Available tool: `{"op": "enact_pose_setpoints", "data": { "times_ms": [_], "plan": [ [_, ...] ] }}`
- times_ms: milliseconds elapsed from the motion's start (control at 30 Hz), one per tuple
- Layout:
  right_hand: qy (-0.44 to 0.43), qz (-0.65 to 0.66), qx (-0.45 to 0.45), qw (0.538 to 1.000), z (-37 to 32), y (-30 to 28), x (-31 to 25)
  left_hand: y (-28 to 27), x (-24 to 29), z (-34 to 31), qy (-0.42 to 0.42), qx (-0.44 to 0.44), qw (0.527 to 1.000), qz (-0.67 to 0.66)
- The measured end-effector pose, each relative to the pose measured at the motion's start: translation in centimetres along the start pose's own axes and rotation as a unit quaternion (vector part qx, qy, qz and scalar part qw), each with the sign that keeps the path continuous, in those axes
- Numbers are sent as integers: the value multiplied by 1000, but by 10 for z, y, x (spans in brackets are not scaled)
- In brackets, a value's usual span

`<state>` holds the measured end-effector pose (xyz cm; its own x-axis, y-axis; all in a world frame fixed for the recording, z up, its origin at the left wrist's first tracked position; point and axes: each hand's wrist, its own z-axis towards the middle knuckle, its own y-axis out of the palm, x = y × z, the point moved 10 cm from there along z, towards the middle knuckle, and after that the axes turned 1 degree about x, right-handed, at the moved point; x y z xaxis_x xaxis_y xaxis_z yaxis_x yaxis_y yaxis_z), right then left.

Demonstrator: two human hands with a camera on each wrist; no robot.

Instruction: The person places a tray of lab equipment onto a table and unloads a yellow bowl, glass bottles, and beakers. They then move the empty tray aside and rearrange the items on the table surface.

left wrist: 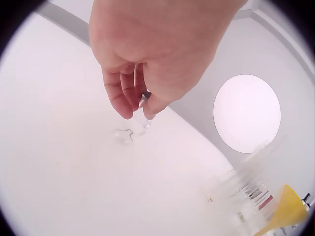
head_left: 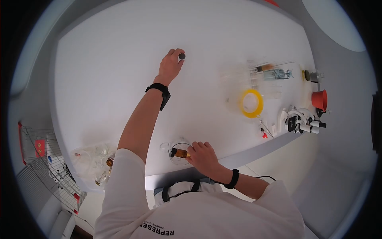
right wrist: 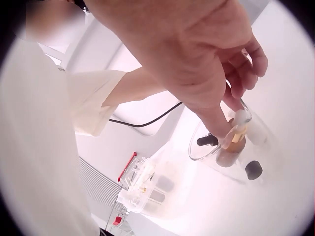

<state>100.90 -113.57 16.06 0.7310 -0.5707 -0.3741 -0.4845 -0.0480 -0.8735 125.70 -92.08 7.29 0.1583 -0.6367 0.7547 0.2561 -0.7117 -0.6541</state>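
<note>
My left hand (head_left: 172, 63) reaches far across the white table (head_left: 111, 79) and pinches a small clear vial with a dark top (head_left: 182, 56). In the left wrist view, that hand (left wrist: 147, 59) holds the vial (left wrist: 144, 101) upright just above the tabletop, next to a small clear glass piece (left wrist: 125, 134). Near the table's front edge, my right hand (head_left: 203, 156) grips an amber dropper bottle (head_left: 181, 153) lying on its side in the mouth of a glass beaker (head_left: 178, 159). The right wrist view shows the bottle (right wrist: 236, 138), its black dropper top (right wrist: 207, 141) and the beaker's rim (right wrist: 197, 152).
A yellow ring (head_left: 251, 103), a clear tray with a syringe (head_left: 270, 71), a red funnel (head_left: 319, 99) and a white microscope (head_left: 300, 119) stand at the right. A clear tray of glassware (head_left: 93, 161) sits at the front left corner. A wire basket (head_left: 43, 159) stands off the table.
</note>
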Motion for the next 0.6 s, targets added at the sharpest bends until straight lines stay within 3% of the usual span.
{"op": "enact_pose_setpoints", "data": {
  "times_ms": [167, 333, 400, 533, 600],
  "plan": [
    [-25, 6, 23, 999, 1, -2, 0, -14, -8, -13, -15, 15, 1000, -21],
    [-36, -11, 36, 999, 5, -3, -5, -52, -17, -70, -52, 30, 996, -64],
    [-44, 20, 62, 997, 4, -11, -5, -62, 1, -108, -30, -29, 993, -112],
    [-41, 78, 86, 992, -2, -21, 0, -83, 49, -194, -67, -85, 980, -164],
    [48, 196, 37, 979, -4, -22, 21, -80, 75, -235, -57, -143, 976, -154]
  ]
}}
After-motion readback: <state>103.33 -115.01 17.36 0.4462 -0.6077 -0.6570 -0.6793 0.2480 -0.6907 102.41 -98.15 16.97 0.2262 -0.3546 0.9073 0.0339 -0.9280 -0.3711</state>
